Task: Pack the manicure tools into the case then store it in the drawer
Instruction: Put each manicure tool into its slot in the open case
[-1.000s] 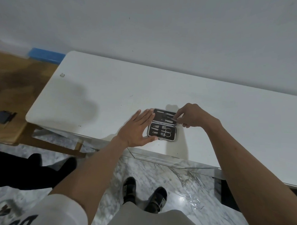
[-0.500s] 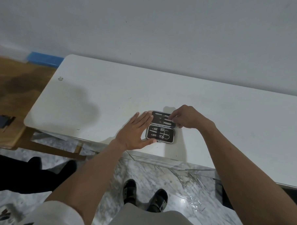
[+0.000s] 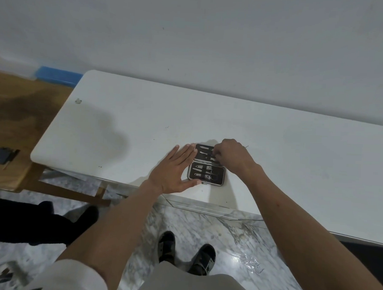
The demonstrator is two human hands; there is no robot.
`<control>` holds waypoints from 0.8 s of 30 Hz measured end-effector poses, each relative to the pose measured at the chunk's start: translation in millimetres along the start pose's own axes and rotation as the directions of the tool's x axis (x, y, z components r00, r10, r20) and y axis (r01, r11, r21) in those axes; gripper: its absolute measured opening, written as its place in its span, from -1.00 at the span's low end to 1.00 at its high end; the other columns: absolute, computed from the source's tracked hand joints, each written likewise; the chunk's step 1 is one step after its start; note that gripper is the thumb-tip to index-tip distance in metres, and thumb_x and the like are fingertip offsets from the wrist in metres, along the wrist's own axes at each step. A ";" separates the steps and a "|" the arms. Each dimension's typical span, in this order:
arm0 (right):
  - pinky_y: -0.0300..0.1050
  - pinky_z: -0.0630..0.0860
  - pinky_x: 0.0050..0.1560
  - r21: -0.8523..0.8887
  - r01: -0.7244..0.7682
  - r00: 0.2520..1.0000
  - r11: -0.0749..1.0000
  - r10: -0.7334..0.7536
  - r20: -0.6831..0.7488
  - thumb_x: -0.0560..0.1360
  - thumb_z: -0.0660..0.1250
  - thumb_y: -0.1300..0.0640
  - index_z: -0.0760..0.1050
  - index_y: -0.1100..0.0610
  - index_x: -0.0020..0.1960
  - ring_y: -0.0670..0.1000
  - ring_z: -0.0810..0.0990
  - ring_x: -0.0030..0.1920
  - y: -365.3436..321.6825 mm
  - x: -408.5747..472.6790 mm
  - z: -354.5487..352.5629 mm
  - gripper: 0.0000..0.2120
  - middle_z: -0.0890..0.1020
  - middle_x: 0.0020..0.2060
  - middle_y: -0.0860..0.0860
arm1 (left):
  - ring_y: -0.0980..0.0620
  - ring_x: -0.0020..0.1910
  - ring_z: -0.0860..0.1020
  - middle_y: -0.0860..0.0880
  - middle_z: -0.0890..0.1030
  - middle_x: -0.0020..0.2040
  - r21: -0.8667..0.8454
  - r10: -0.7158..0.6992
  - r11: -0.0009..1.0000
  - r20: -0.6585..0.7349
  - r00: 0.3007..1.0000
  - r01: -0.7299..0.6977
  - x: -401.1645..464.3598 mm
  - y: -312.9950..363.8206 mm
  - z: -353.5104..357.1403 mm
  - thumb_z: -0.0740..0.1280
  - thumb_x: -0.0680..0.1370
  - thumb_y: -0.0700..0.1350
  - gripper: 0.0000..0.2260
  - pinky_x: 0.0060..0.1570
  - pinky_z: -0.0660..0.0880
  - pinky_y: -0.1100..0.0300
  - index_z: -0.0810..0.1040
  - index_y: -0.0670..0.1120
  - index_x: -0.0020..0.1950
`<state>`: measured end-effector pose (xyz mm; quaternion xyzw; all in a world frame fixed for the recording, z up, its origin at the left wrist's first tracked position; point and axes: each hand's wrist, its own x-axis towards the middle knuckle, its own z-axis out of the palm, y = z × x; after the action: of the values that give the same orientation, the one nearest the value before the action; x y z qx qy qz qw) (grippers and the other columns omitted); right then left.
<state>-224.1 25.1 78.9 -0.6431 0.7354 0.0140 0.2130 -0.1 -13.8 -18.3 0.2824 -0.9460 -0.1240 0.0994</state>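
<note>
Head view: looking down on a white table against a pale wall, both forearms reaching in.
Case: lying open and flat near the table's front edge, roughly mid-length; two dark halves, far half and near half, each lined with slim metal tools.
Manicure tools: several already seated in the near half, a few more in the far half; exact kinds too small to tell.
Left hand: flat and spread, holding nothing, fingertips touching the case's left edge, thumb just beside its near left corner, apparently bracing it.
Right hand: curled over the far half's right side, fingertips pinched on a small tool being set into its slot; contact itself partly hidden by the knuckles.
Step, as judged: last tools going in; closing the case and the drawer not yet done.
Risk: case close to the front edge, so a hard push into the slot could slide it off onto the floor if the brace slips.
Risk: a tool not fully under its strap could stop the lid shutting, or drop out on lifting.
Surface: smooth, white, faintly scuffed, likely slippery under the case.
Room: grey marbled floor below, wooden table at left, no drawer clearly identifiable.
</note>
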 end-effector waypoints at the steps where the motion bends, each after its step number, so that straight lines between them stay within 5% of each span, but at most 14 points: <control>1: -0.05 0.46 -0.11 -0.026 0.013 1.000 1.000 -0.013 -0.006 0.52 0.21 0.21 0.64 0.08 0.07 0.18 0.57 -0.01 -0.8 -0.5 -0.1 -0.75 0.58 -0.01 0.13 | 0.01 0.64 0.00 -0.10 0.08 0.65 0.000 0.000 1.000 -0.001 1.000 0.000 0.0 0.2 -0.3 0.12 0.57 0.40 -0.14 0.60 0.02 -0.09 0.08 -0.18 0.64; 11: -0.03 0.50 -0.02 0.061 0.059 0.995 0.996 -0.054 -0.079 0.55 0.19 0.21 0.64 0.13 0.08 0.17 0.56 0.00 6.1 -4.1 -0.8 -0.75 0.58 -0.03 0.15 | 0.01 0.64 0.00 -0.10 0.07 0.66 -0.001 0.000 1.000 0.005 1.000 0.000 -0.5 0.3 -0.7 0.13 0.58 0.40 -0.15 0.59 0.03 -0.09 0.07 -0.17 0.64; 16: 0.02 0.54 0.06 0.225 -0.098 0.964 0.969 0.149 -0.222 0.51 0.25 0.24 0.64 0.13 0.09 0.16 0.60 0.01 35.8 -2.2 -14.0 -0.76 0.60 0.01 0.15 | 0.01 0.64 0.01 -0.11 0.07 0.66 0.009 0.005 1.000 0.000 1.000 -0.005 -0.7 0.4 -1.5 0.10 0.58 0.41 -0.14 0.59 0.06 -0.11 0.07 -0.18 0.64; 20: 0.00 0.52 0.09 0.195 -0.270 0.938 0.943 0.303 -0.166 0.48 0.25 0.29 0.61 0.05 0.16 0.17 0.57 0.11 68.1 -3.2 -20.0 -0.67 0.55 0.12 0.12 | 0.00 0.64 0.03 -0.11 0.08 0.65 0.005 0.012 1.000 -0.014 1.000 -0.012 -0.4 0.0 -0.6 0.10 0.58 0.41 -0.14 0.59 0.05 -0.10 0.08 -0.18 0.64; 24: -0.02 0.50 0.09 0.146 -0.199 0.974 0.969 0.212 -0.080 0.48 0.36 0.24 0.61 0.04 0.19 0.12 0.55 0.13 82.4 -4.9 -20.8 -0.69 0.56 0.11 0.08 | -0.01 0.64 0.04 -0.11 0.10 0.65 0.003 0.013 1.000 -0.025 1.000 -0.013 -0.1 0.3 -0.5 0.11 0.58 0.41 -0.15 0.59 0.06 -0.11 0.10 -0.19 0.64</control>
<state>-308.3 37.8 78.6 -0.5472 0.8066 -0.0454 0.2188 0.0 -13.6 -17.8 0.2780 -0.9467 -0.1185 0.1115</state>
